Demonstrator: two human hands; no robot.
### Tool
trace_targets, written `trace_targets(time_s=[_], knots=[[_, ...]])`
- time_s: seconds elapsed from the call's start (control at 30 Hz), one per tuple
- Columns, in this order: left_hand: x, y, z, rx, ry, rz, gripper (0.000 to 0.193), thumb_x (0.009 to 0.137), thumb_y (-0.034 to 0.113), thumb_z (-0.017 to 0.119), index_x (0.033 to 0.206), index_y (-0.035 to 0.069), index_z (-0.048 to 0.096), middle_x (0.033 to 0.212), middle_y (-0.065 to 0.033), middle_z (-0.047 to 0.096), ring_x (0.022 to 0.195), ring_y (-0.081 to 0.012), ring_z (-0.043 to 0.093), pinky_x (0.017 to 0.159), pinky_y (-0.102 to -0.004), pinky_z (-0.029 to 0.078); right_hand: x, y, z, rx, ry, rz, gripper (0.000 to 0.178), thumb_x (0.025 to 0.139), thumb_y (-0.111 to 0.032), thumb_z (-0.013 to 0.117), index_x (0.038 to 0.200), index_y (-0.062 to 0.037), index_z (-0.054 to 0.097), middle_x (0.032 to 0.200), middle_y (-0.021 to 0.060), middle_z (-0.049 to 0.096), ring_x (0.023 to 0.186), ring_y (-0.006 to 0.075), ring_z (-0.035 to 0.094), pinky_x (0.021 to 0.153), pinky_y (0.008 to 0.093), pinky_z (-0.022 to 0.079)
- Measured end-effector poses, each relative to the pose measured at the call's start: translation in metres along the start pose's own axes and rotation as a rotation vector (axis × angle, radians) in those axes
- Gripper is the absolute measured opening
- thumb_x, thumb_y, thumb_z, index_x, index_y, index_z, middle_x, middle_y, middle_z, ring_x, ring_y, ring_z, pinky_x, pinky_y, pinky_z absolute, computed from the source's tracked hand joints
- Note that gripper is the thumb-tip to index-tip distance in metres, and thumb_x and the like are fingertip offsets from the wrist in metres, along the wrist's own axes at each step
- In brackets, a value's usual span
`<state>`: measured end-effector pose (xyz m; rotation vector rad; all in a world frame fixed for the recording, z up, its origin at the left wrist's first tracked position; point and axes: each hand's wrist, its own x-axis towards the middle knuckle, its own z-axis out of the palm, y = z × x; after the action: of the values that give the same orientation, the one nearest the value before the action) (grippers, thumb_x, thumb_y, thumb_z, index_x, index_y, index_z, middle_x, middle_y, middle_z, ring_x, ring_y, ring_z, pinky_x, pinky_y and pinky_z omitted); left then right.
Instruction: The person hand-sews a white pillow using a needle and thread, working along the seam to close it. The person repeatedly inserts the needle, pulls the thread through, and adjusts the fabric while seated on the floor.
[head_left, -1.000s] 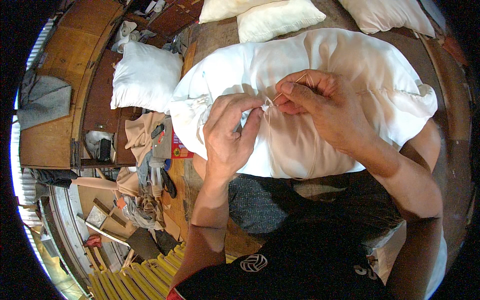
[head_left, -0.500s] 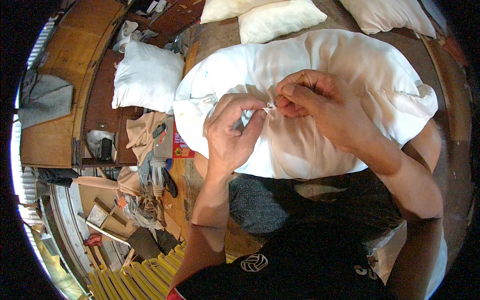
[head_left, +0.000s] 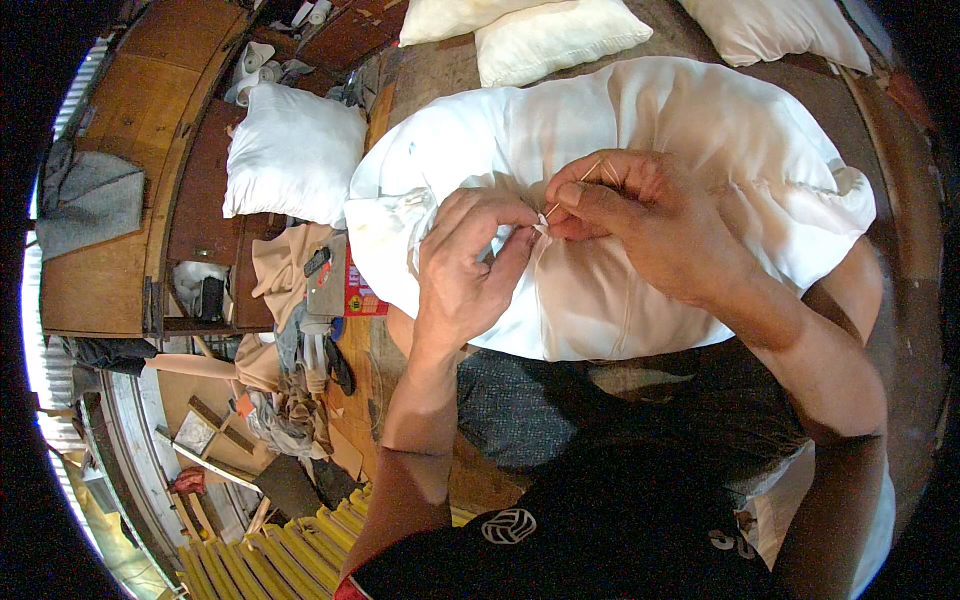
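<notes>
Across my lap lies a plump white cushion point(head_left: 660, 110), its satiny fabric bunched into folds near the middle. My left hand point(head_left: 465, 260) pinches a small gathered edge of that fabric between thumb and forefinger. Close beside it, my right hand point(head_left: 640, 220) is closed on a thin needle point(head_left: 552, 211), which slants down to the pinched fabric. A fine thread seems to loop above the right fingers. The needle's tip is too small to make out exactly where it meets the cloth.
A white square pillow point(head_left: 295, 155) rests at the left, and another pillow point(head_left: 560, 40) lies beyond the cushion, with one more point(head_left: 780, 30) at far right. Wooden cabinets point(head_left: 105, 260) stand left. Crumpled cloths point(head_left: 285, 420) and yellow slats point(head_left: 270, 560) are lower left.
My right hand has moved slightly left, bringing the needle closer to the pinched fabric. My left hand has shifted and turned a little, still pinching the gathered edge.
</notes>
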<state>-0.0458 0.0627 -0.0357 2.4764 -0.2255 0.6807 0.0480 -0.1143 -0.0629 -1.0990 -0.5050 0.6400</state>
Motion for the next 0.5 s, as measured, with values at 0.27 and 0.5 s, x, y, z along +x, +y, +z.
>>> trace_targets(time_s=[0.27, 0.5], knots=[[0.001, 0.003, 0.001, 0.033, 0.091, 0.101, 0.020, 0.072, -0.009, 0.075, 0.087, 0.002, 0.068, 0.095, -0.0113, 0.069, 0.089, -0.0261, 0.066, 0.078, -0.0347, 0.053, 0.003, -0.002, -0.013, 0.150, -0.136, 0.135, 0.025, 0.099, -0.024, 0.066, 0.107, -0.0012, 0.072, 0.095, 0.0041, 0.071, 0.085, 0.0088, 0.065, 0.080, 0.0240, 0.053], [-0.002, 0.000, -0.005, -0.051, 0.112, 0.121, 0.017, 0.074, -0.008, 0.077, 0.086, 0.001, 0.068, 0.097, -0.0112, 0.068, 0.091, -0.0264, 0.066, 0.081, -0.0343, 0.052, 0.002, -0.007, -0.012, 0.105, -0.072, 0.165, 0.032, 0.101, -0.033, 0.063, 0.111, -0.0034, 0.071, 0.096, 0.0020, 0.070, 0.088, 0.0098, 0.063, 0.081, 0.0238, 0.052]])
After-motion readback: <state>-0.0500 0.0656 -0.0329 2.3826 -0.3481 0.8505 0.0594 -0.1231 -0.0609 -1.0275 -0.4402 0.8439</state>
